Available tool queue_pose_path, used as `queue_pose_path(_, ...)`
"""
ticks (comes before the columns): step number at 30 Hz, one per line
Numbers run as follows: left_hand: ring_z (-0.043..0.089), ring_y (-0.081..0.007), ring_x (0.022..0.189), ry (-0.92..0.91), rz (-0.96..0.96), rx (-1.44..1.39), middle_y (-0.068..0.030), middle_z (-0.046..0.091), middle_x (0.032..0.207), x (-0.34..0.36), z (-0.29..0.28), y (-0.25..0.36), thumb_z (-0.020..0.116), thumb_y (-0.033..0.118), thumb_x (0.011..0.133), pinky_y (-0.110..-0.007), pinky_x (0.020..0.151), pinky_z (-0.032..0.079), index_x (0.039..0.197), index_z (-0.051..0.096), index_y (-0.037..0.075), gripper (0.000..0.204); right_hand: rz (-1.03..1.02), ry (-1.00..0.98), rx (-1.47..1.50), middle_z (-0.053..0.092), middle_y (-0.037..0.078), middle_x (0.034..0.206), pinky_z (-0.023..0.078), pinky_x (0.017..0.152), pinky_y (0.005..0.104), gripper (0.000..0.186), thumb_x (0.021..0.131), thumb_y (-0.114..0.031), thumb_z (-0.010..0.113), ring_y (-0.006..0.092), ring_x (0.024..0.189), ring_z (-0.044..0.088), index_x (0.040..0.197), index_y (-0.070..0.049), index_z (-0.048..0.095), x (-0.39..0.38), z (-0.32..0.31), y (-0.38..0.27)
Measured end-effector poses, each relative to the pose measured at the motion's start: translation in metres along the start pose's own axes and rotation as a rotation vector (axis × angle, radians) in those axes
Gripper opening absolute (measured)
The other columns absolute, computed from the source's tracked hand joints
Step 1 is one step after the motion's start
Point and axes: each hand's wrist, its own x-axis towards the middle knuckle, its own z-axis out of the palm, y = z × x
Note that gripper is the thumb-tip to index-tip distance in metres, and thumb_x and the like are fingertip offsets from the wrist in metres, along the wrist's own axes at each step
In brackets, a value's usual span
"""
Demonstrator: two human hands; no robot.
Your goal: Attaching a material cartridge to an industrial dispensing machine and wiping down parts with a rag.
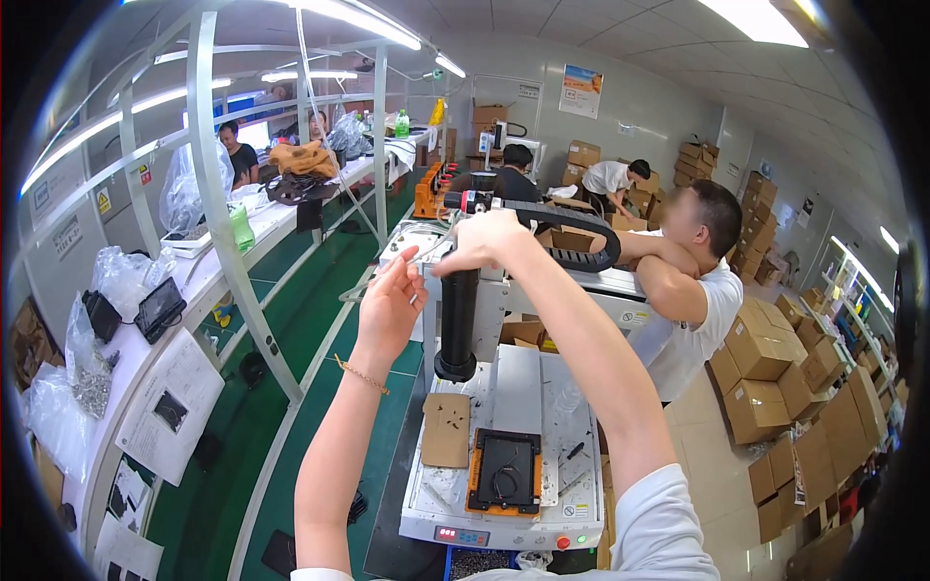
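Note:
My left hand [392, 295] is raised at the left of the machine, with its fingers curled in a pinch at a thin grey tube [446, 240]. Higher up, my right hand [480, 238] reaches over the top of a black upright cylinder [455, 324] on the machine. Its fingers are partly hidden and blurred, so their hold is unclear. Below the cylinder, on the white machine bed [436, 499], lie a brown cardboard piece [446, 431] and an orange-edged black fixture [505, 473]. A dark loop of cable sits in that fixture.
A black cable chain [581, 254] arches behind my right hand. Close on the right, a person in a white shirt [712, 290] leans on the machine. A long workbench [126, 387] with bags and papers runs along the left. Cardboard boxes [765, 344] are stacked at right.

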Motion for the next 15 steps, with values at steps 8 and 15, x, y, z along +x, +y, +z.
queue_pose_path(8, 0.048, -0.0061, 0.077, 0.006, 0.010, 0.018, 0.0038, 0.051, 0.080, -0.001, -0.005, 0.002, 0.045, 0.022, 0.099, -0.022, 0.074, 0.041, 0.124, 0.051, 0.004, 0.031, -0.018, 0.013, -0.091, 0.069, 0.009, 0.101, 0.052, 0.083, 0.0348, 0.072, 0.064, -0.067, 0.063, 0.0203, 0.095, 0.067, 0.103, -0.006, 0.069, 0.001, 0.005, -0.006)
queue_pose_path(15, 0.048, -0.0059, 0.078, -0.007, 0.008, 0.001, 0.0037, 0.051, 0.081, -0.003, -0.003, 0.000, 0.045, 0.021, 0.099, -0.023, 0.074, 0.041, 0.124, 0.051, 0.004, 0.031, -0.137, 0.156, -0.038, 0.069, 0.014, 0.091, 0.053, 0.075, 0.0377, 0.082, 0.067, -0.077, 0.055, 0.0278, 0.086, 0.068, 0.095, -0.001, 0.068, 0.011, 0.020, 0.006)
